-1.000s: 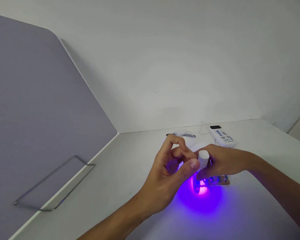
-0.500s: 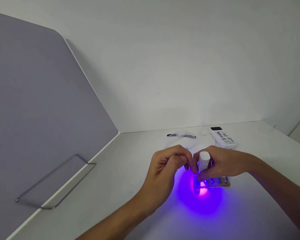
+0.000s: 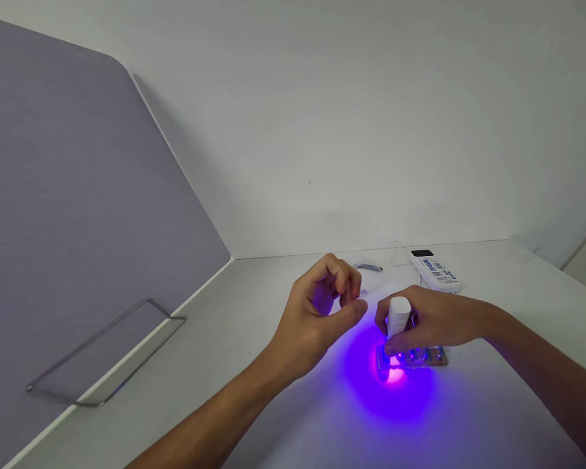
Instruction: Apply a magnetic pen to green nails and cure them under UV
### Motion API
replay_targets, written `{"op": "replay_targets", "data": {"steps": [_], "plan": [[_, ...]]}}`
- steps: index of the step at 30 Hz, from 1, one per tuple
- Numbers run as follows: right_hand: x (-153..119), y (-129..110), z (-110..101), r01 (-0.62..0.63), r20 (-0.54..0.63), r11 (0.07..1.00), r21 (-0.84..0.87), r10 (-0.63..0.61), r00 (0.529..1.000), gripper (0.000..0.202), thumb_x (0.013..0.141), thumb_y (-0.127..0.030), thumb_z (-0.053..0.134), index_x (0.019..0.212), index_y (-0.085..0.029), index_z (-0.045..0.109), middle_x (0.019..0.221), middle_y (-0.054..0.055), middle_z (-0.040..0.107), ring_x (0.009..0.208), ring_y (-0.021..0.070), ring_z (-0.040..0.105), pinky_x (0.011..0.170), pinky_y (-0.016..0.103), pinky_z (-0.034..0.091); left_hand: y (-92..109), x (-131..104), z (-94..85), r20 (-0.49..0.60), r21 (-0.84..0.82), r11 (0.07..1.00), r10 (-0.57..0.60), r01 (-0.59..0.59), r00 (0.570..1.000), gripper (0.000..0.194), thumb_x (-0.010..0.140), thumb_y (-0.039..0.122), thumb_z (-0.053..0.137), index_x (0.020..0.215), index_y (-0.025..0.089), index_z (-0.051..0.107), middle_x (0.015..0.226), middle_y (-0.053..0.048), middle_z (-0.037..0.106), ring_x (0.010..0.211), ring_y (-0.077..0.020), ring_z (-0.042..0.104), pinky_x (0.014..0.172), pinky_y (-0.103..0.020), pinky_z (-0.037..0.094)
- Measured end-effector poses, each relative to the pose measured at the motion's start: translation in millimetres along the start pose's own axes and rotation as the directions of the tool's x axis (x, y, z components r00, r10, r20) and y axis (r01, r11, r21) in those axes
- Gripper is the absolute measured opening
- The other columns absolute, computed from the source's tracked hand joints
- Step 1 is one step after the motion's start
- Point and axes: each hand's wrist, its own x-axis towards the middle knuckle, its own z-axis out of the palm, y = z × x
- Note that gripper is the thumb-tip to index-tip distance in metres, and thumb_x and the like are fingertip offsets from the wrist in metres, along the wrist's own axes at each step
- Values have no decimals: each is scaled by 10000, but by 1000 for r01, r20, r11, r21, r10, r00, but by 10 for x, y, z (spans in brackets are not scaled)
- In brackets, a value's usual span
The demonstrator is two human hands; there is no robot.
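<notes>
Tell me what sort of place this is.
Probably an indoor tabletop work spot: a white table meets a plain wall, and the right hand holds a lamp casting violet light on a small strip. Home or workshop, I can't tell.

We count 1 left hand point(image 3: 312, 319), 1 right hand point(image 3: 424, 316) (2 altogether), 1 lamp point(image 3: 399, 314), 1 strip point(image 3: 435, 356), 1 white device point(image 3: 435, 270), 1 wire frame point(image 3: 141, 363).

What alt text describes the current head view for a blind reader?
A right hand holds a white lamp glowing violet over a small strip on a white table. A half-curled left hand hovers nearby; a white device with printed markings lies behind.
</notes>
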Motion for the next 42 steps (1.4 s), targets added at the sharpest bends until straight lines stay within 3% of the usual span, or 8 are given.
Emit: {"op": "replay_targets", "data": {"steps": [11,24,27,30,32,34,36,42], "plan": [[1,11,-4,-9,5,1000,6,9,1000,237,803,-412,722,853,-205,618,698,-45,587,628,110,536,538,217,400,64,4,10,67,-67,998,20,-15,998,286,834,77,703,782,207,453,796,30,565,713,-108,473,633,-241,406],[0,13,6,-11,17,999,37,10,1000,293,789,-444,740,873,-190,622,705,-32,601,633,115,557,540,218,406,57,14,16,-50,33,996,-76,77,996,185,825,149,743,891,211,581,878,-20,762,691,-154,655,696,-304,519],[8,26,7,-5,10,999,39,5,1000,296,785,-447,743,864,-191,616,722,-27,608,655,122,563,545,219,409,14,45,-4,-120,82,988,-122,133,985,99,881,267,700,884,196,630,597,21,701,469,-136,606,599,-299,517],[14,43,5,-24,25,999,41,23,999,304,790,-463,733,866,-193,616,736,-19,626,657,129,573,544,225,411,-25,81,-26,-167,120,980,-139,160,976,252,969,399,559,856,188,640,331,85,457,322,-122,478,479,-277,440],[16,48,4,-19,23,999,42,18,1000,303,786,-461,735,866,-195,615,736,-22,628,657,130,576,553,231,418,-33,97,-34,-142,102,982,-144,159,979,187,957,360,583,907,189,640,439,56,577,396,-125,541,519,-273,442],[13,41,2,-3,4,999,34,3,1000,296,779,-451,742,868,-199,615,734,-28,625,663,129,577,558,231,420,-26,100,-35,-87,51,987,-148,153,985,107,896,247,661,989,200,636,736,-4,736,554,-135,637,592,-268,459],[7,24,-2,-6,-15,1000,17,6,1000,296,769,-443,752,885,-203,621,733,-31,624,664,128,577,552,227,414,-14,92,-30,-33,-17,987,-161,161,986,231,834,146,698,1042,215,625,960,-37,759,683,-154,688,631,-260,467],[-18,-39,-8,-37,-1,999,5,37,999,292,777,-457,739,844,-199,621,692,-37,605,625,113,561,559,224,407,-2,63,-11,-41,-115,959,-265,259,963,342,793,122,739,1115,202,654,907,-71,780,672,-203,724,548,-244,465]]}}
